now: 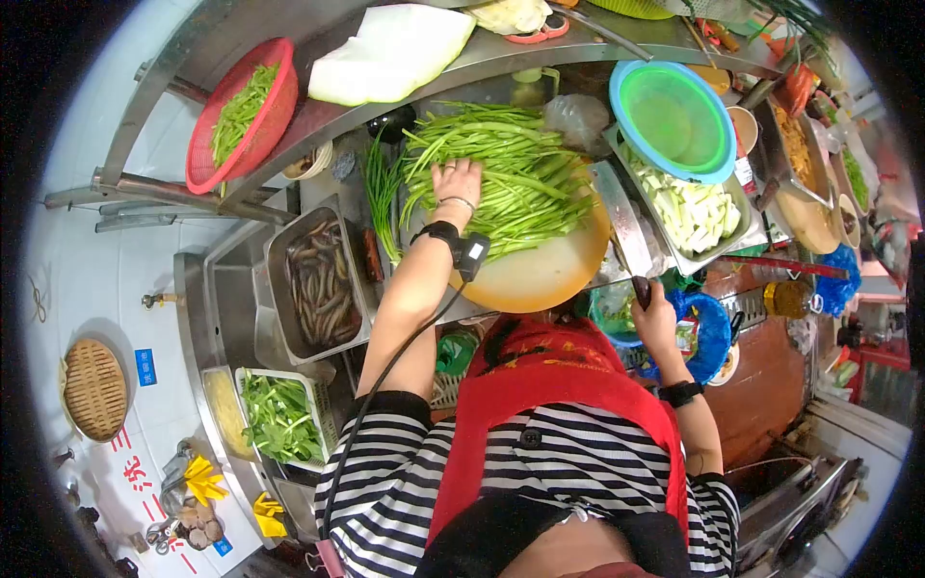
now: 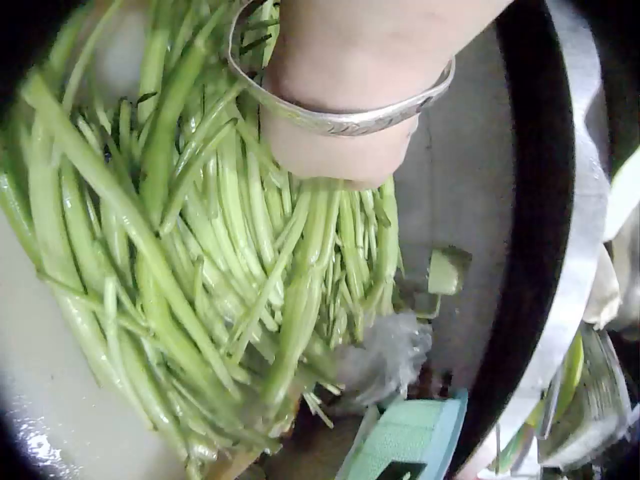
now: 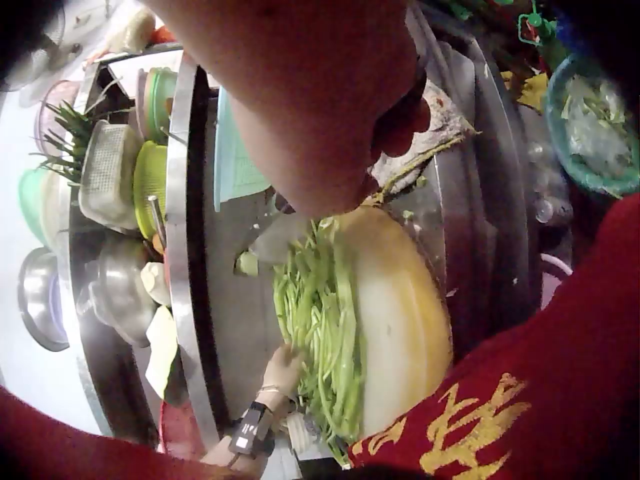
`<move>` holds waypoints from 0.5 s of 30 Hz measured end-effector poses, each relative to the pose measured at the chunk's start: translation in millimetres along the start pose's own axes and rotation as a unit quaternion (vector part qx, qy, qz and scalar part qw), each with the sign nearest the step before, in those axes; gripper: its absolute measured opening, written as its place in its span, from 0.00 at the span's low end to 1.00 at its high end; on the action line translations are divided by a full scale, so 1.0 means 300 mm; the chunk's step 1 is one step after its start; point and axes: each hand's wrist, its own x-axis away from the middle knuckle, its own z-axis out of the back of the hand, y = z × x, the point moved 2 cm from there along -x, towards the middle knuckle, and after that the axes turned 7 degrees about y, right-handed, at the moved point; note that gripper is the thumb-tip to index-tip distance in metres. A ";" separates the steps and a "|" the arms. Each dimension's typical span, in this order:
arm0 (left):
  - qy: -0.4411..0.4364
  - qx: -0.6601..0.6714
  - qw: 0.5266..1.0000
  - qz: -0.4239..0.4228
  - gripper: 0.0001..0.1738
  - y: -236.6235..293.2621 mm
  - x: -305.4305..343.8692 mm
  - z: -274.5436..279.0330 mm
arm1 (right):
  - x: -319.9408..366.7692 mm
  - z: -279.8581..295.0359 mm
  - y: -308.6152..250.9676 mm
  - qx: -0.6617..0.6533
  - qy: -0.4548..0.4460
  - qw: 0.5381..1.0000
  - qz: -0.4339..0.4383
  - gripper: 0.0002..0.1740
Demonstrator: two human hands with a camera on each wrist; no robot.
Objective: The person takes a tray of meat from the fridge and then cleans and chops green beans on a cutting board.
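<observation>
Left hand (image 1: 456, 183) on crosswise green stems (image 1: 525, 188), grasp unclear, right hand (image 1: 656, 324) gripping knife (image 1: 621, 220) pointing away

The left forearm (image 1: 409, 294) stretches toward the far side, slanting slightly right, with the left hand (image 1: 456, 185) palm down, its back showing and its fingers slightly parted and loosely bent. The right hand (image 1: 657, 316) sits nearer and farther right, its fingers curled in a closed grip. Behind it, the right forearm (image 1: 696, 429) angles back toward the near right, below the wrist.
</observation>
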 end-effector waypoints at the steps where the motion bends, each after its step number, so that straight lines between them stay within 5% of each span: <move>1: 0.006 0.005 1.000 -0.025 0.13 -0.012 -0.005 -0.001 | 0.004 0.002 -0.001 0.000 -0.003 1.000 0.003 0.20; 3: 0.018 0.014 0.997 -0.076 0.09 -0.007 -0.020 0.058 | 0.007 0.006 -0.004 -0.001 -0.008 1.000 0.009 0.21; 4: 0.095 0.018 0.989 -0.116 0.07 0.007 -0.009 0.093 | 0.008 0.012 -0.010 -0.001 -0.007 1.000 0.007 0.21; 9: 0.012 0.103 0.984 -0.145 0.12 0.118 0.222 0.161 | -0.014 0.066 -0.114 -0.049 0.053 0.996 0.054 0.22; 12: 0.033 0.088 0.987 -0.132 0.26 0.155 0.338 0.068 | -0.042 0.021 -0.148 -0.040 0.132 0.989 0.061 0.26; 13: 0.058 0.098 0.985 -0.129 0.28 0.161 0.365 0.056 | -0.044 -0.036 -0.133 0.014 0.108 0.993 0.038 0.24; 15: 0.027 0.099 0.986 -0.134 0.30 0.165 0.397 0.044 | -0.066 -0.204 -0.017 0.256 -0.168 0.949 0.070 0.24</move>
